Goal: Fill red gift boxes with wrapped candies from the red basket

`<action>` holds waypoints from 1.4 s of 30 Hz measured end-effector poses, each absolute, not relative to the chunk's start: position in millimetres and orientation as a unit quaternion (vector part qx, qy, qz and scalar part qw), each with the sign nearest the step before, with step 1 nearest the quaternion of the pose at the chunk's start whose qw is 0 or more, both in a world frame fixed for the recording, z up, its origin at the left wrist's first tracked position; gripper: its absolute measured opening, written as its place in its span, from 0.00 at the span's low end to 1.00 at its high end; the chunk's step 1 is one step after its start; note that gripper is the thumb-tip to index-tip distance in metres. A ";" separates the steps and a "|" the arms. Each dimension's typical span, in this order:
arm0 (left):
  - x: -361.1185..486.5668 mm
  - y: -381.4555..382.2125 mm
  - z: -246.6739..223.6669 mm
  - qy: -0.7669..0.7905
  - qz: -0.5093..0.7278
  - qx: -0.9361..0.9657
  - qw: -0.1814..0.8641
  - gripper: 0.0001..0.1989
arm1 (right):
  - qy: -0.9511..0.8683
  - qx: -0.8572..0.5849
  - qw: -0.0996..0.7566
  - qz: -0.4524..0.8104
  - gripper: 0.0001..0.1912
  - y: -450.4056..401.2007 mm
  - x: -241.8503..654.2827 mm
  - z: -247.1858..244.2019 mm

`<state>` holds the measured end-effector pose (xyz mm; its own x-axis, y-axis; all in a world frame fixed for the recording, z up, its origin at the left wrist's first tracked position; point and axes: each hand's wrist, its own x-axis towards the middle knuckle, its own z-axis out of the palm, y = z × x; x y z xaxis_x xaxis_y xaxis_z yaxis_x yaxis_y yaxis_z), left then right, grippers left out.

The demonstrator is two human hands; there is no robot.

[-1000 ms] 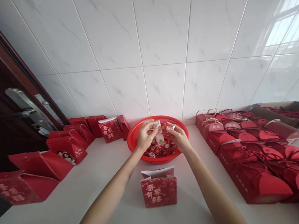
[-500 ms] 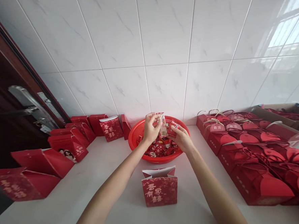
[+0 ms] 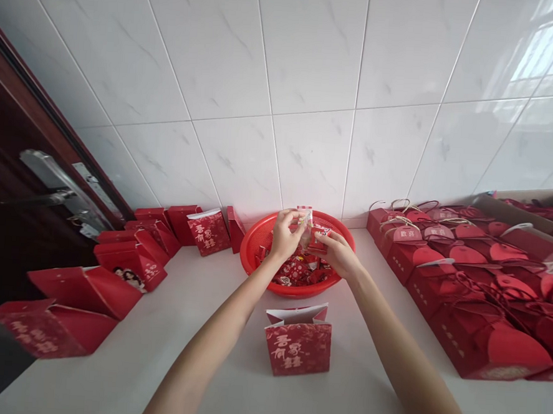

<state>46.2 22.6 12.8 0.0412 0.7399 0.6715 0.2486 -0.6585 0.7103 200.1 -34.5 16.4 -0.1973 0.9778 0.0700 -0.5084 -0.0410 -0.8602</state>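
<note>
Pinching a pale packet (image 3: 304, 226) and a red packet (image 3: 320, 239)

Above the red basket (image 3: 262, 231), the left hand (image 3: 285, 235) grips the pale one, the right hand (image 3: 342, 255) the red. Both look light, slick and soft, perhaps crushable; their ends seem the safest hold. The upright bag (image 3: 298, 350) in front looks thin-walled, best taken by its sides.

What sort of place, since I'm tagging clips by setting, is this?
Indoors, perhaps a room in a home: it has glossy white marbled wall tiles, a dark reddish-brown door with a silver metal handle, and a flat, pale counter against those tiles.
</note>
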 end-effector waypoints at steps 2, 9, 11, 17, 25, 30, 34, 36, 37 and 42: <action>49.5 18.3 14.5 0.338 0.578 0.710 0.220 0.11 | -0.405 -0.302 0.564 0.653 0.18 -35.8 198.1 16.4; 27.6 19.5 16.5 0.412 0.497 0.719 0.258 0.17 | -0.362 -0.313 0.619 0.622 0.18 -34.5 196.6 16.9; 16.3 21.1 13.7 0.424 0.413 0.757 0.278 0.14 | -0.352 -0.306 0.630 0.621 0.18 -32.6 196.5 15.7; 3.1 11.8 3.4 0.385 0.204 0.836 0.335 0.14 | -0.373 -0.304 0.624 0.615 0.18 -29.5 196.0 10.6; 0.4 13.2 4.2 0.410 0.230 0.824 0.318 0.09 | -0.367 -0.302 0.629 0.616 0.19 -35.3 195.2 17.0; -0.1 15.9 3.4 0.410 0.340 0.786 0.314 0.16 | -0.366 -0.295 0.631 0.617 0.19 -33.2 194.9 14.8; -0.7 16.8 0.2 0.424 0.378 0.771 0.288 0.10 | -0.374 -0.306 0.628 0.610 0.19 -32.7 195.4 12.8; -3.8 18.7 -1.3 0.447 0.388 0.763 0.259 0.06 | -0.377 -0.313 0.627 0.606 0.20 -33.5 195.5 13.3; -6.0 19.9 -1.7 0.460 0.391 0.760 0.242 0.05 | -0.375 -0.315 0.626 0.606 0.20 -34.0 195.4 13.8; -10.6 20.5 -0.1 0.473 0.370 0.778 0.185 0.09 | -0.365 -0.313 0.629 0.611 0.19 -35.6 195.2 15.8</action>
<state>-10.6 20.5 -0.1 0.2785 0.8734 0.3995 0.5995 -0.4831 0.6382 195.2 -35.6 15.8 -0.0134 0.9970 0.0766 -0.5409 0.0572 -0.8391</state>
